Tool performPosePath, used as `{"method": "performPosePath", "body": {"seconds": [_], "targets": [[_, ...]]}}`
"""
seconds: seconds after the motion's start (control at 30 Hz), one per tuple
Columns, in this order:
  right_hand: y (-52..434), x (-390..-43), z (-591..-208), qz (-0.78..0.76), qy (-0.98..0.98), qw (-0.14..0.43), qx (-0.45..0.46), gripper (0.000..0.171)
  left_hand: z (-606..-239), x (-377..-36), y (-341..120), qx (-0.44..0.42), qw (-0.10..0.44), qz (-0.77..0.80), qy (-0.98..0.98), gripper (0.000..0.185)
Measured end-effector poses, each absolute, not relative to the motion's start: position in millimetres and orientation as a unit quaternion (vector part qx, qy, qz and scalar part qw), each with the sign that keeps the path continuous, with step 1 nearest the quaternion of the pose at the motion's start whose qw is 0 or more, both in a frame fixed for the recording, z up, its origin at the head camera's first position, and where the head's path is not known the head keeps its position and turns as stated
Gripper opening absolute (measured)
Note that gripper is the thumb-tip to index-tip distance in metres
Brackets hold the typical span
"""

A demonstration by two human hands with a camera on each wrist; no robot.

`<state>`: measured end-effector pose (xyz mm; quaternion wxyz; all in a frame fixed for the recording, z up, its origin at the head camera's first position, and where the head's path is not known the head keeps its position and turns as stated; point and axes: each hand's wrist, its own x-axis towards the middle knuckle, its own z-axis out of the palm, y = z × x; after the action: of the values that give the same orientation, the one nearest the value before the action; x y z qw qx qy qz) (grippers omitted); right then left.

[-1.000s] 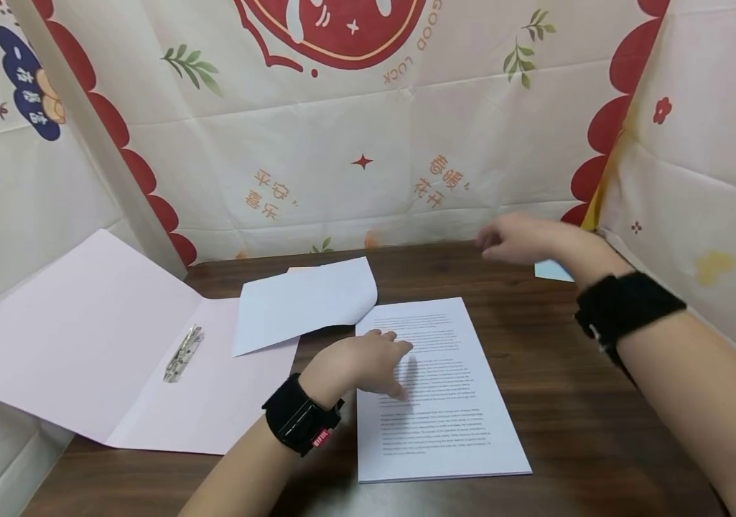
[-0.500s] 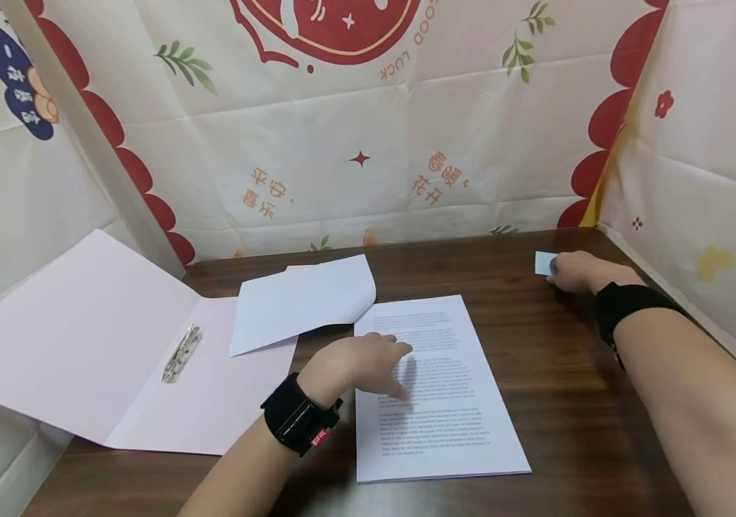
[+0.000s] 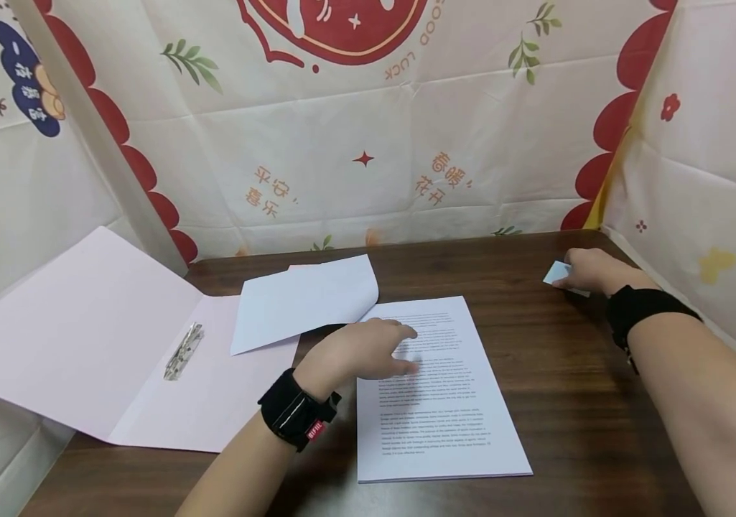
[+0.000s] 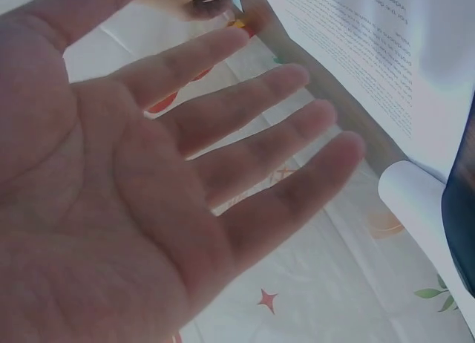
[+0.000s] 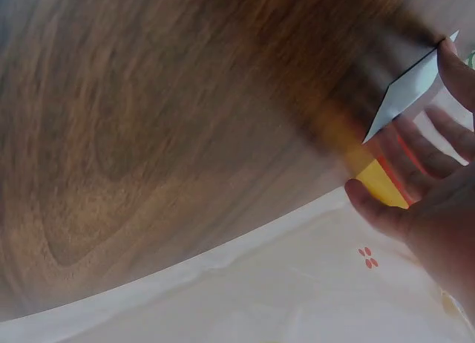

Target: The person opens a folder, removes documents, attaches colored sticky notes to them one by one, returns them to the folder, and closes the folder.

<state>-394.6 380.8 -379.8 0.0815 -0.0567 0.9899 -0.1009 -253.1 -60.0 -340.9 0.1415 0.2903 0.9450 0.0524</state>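
Note:
At the table's far right, my right hand [image 3: 594, 270] pinches a small light-blue square of paper [image 3: 557, 272] by its edge. The right wrist view shows this paper [image 5: 412, 87] tilted up, with the thumb and fingers at it. My left hand [image 3: 364, 348] is over the left side of a stack of printed sheets [image 3: 445, 431], palm down. In the left wrist view its fingers [image 4: 260, 154] are straight and spread, holding nothing. Whether it touches the sheets is hard to tell.
An open pink folder [image 3: 83, 337] with a metal clip [image 3: 183, 352] lies at the left. A blank white sheet [image 3: 306, 301] with a curled corner overlaps it, an orange-red edge [image 3: 303, 266] showing behind. Printed cloth [image 3: 368, 129] walls the table's back and sides.
My right hand has moved right and down to the light-blue paper, taken hold of it and tilted it. The left hand has shifted slightly up over the printed sheets.

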Motion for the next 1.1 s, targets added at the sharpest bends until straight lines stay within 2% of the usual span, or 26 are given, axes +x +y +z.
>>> {"method": "performPosePath", "body": {"seconds": [0.27, 0.33, 0.53, 0.63, 0.77, 0.93, 1.1], "targets": [[391, -385, -371, -0.108, 0.986, 0.122, -0.046, 0.086, -342, -266, -67, 0.282, 0.122, 0.138, 0.942, 0.052], [396, -384, -370, -0.112, 0.985, 0.117, -0.052, 0.081, -342, -269, -70, 0.271, 0.121, 0.162, 0.941, 0.050], [387, -382, -355, -0.136, 0.985, 0.048, -0.098, 0.033, -339, -273, -78, 0.266, 0.111, 0.211, 0.934, 0.047], [355, -370, -331, -0.170, 0.979, 0.009, -0.116, 0.029, -336, -274, -79, 0.282, 0.103, 0.260, 0.918, 0.049], [292, -335, -295, -0.260, 0.956, -0.036, -0.130, 0.036, -329, -272, -77, 0.312, 0.107, 0.417, 0.847, 0.053], [222, -274, -267, -0.339, 0.918, -0.072, -0.192, 0.026, -317, -261, -66, 0.306, 0.165, 0.654, 0.672, 0.052], [180, -225, -263, -0.357, 0.863, -0.121, -0.335, 0.015, -312, -236, -53, 0.262, 0.285, 0.742, 0.548, 0.079]]}}
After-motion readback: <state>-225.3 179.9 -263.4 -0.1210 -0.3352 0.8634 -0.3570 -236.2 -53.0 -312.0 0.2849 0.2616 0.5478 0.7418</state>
